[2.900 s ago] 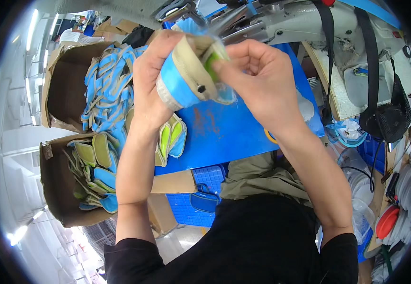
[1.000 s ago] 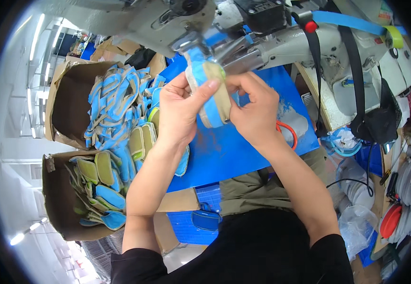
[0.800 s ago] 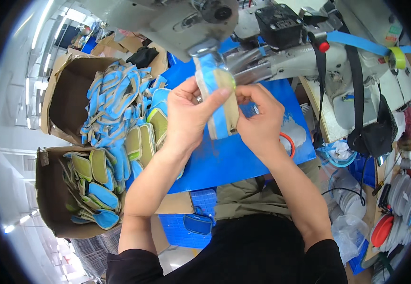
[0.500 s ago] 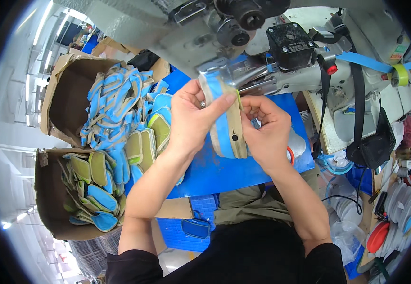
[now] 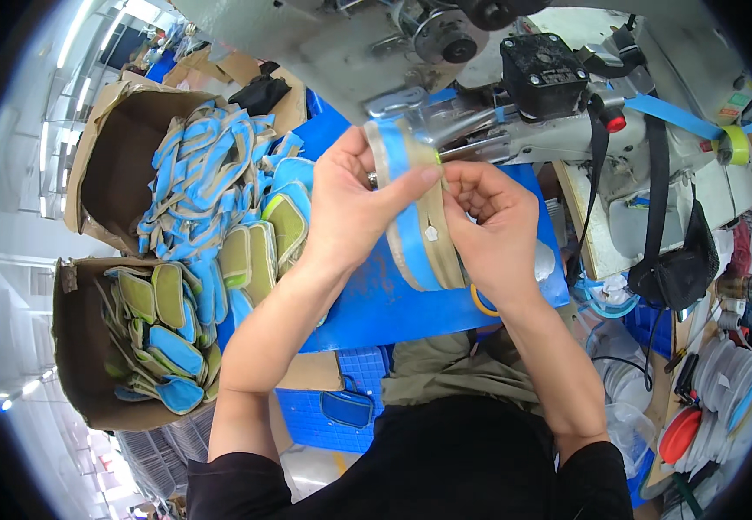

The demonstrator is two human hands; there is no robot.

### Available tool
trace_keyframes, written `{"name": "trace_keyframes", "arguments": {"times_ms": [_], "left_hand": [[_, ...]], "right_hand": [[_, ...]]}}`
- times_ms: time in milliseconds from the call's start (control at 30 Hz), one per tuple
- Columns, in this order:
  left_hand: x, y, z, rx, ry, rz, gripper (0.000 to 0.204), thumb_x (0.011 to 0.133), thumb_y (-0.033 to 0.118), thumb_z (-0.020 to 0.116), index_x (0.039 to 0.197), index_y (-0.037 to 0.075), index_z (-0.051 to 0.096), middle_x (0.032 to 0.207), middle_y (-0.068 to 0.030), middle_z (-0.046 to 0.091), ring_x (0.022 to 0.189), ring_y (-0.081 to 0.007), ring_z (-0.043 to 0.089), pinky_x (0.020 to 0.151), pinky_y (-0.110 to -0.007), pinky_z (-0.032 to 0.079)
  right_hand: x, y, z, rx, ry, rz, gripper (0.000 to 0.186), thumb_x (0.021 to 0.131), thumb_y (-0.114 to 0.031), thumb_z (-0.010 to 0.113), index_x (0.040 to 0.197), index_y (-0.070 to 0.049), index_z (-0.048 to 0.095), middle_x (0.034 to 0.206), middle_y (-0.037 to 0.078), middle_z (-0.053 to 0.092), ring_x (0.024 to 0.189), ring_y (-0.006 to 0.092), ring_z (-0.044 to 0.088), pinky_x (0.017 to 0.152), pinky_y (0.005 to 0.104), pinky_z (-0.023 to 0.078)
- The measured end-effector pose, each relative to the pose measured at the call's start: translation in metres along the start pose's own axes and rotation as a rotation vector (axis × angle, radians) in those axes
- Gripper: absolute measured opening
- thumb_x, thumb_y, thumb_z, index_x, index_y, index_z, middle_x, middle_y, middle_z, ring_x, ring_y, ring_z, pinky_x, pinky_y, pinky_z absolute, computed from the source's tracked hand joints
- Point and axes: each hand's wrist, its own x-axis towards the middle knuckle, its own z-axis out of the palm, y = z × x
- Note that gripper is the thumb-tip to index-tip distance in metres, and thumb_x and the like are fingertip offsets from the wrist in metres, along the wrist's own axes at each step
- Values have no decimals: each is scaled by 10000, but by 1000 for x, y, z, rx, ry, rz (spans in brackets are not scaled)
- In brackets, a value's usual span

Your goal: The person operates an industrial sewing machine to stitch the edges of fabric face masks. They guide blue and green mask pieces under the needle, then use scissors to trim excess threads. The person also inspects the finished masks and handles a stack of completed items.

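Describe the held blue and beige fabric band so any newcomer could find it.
Find the flat blue tabletop. Over it, the left hand and right hand hold a curved blue and beige fabric band. Unlike the blue and beige fabric strips heaped leftward, it is held, showing a small whitish spot.

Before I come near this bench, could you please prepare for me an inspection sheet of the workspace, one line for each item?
Surface: blue tabletop, brownish marks visible.
Work in hand: blue-and-beige fabric band, upper end close to the grey machine; contact unclear.
Hands: left hand holds the band, thumb on top; right hand has its fingers at the right edge, grip unclear.
Clutter: blue-and-beige strips at the upper cardboard box; green-and-blue pads in the lower cardboard box; yellow loop by the right wrist, partly hidden.
Cables: black cable at lower right, ends not traceable.
Surroundings: blue basket below; red disc at right.
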Motion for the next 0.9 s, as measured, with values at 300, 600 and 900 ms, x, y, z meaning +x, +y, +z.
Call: {"name": "trace_keyframes", "arguments": {"times_ms": [300,600,900], "left_hand": [[13,3,1,45,10,42,508,809,71,875,1211,-14,575,1067,-99,728,920,-129,703,844,-285,571],[-48,-9,10,-157,-38,-175,388,905,130,797,1235,16,627,1093,-66,728,950,-120,686,838,-285,564],[-59,19,-1,-385,-33,-266,326,973,155,726,1252,12,636,1099,-83,739,932,-137,721,839,-306,595]], "right_hand": [[-2,-14,-11,122,-132,168,194,923,-7,696,1110,42,708,882,30,728,758,49,654,691,213,525],[-25,-24,-27,158,-211,279,269,903,23,665,1169,66,674,957,48,727,803,57,661,714,214,526],[-51,-29,-40,55,-221,259,283,900,-26,719,1174,43,704,938,21,718,787,40,614,688,209,482]]}}
